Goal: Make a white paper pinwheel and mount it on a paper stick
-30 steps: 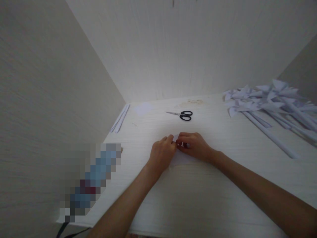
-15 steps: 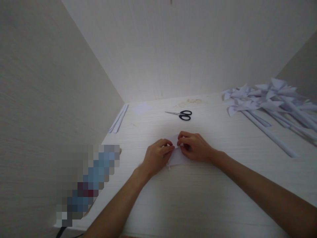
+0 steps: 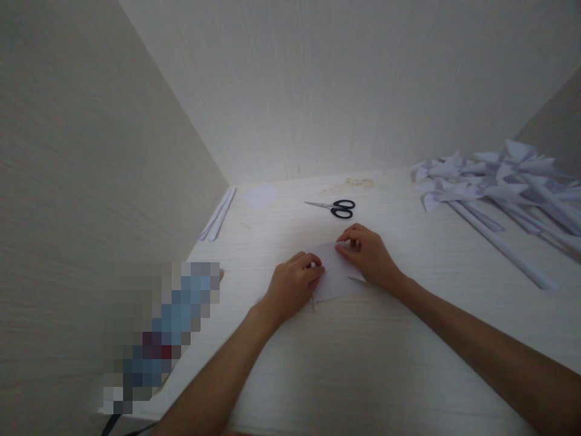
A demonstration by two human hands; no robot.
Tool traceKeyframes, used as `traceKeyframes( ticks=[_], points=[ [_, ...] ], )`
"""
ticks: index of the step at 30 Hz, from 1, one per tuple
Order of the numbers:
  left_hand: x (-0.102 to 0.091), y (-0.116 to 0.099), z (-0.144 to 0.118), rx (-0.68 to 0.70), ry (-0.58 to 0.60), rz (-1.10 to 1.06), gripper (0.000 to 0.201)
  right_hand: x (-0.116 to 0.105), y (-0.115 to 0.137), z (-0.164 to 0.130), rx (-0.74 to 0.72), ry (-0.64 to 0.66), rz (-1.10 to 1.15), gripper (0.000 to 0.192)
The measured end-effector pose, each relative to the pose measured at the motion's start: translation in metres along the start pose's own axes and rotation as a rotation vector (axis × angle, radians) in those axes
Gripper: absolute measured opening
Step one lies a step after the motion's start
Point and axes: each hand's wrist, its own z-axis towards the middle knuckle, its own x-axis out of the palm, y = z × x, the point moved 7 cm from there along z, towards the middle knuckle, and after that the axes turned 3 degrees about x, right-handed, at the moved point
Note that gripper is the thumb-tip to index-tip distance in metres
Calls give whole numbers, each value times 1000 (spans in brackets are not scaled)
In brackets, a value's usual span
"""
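Both hands are working a small white paper piece (image 3: 334, 275) lying flat on the table (image 3: 363, 363), just below centre of frame. Left hand (image 3: 294, 286) is pinching the sheet's left edge w/ curled fingers, narrow grip, holding it down. Right hand (image 3: 370, 255) is pressing fingertips on the sheet's upper right corner; looks like it's creasing or folding it over, but can't tell if it's actually gripping the paper or just pressing.

Progress, judging by the layout: a big pile of finished paper pinwheels on rolled sticks (image 3: 499, 188) is sitting at right of frame, so many are done already. This piece is looking early-stage, still nearly flat, no blades formed, no stick attached. Scissors (image 3: 336, 208) are lying idle above the hands, closed. Two rolled paper sticks (image 3: 221, 213) are waiting at the wall, left of centre, plus a spare paper square (image 3: 260, 196) near the back corner.
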Motion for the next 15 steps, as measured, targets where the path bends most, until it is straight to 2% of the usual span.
traceKeyframes(
  ticks=[3,6,10,15],
  points=[
    [0,0,0,-4,-2,-1,16,0,6,-1,-43,42,81,6],
    [0,1,0,-15,1,-9,16,2,15,-4,-154,94,117,9],
    [-1,2,0,-35,-6,-24,16,11,25,-11,-337,217,40,19],
    [1,3,-1,-46,-2,-55,16,18,28,-17,-407,342,-14,22]
  ],
)
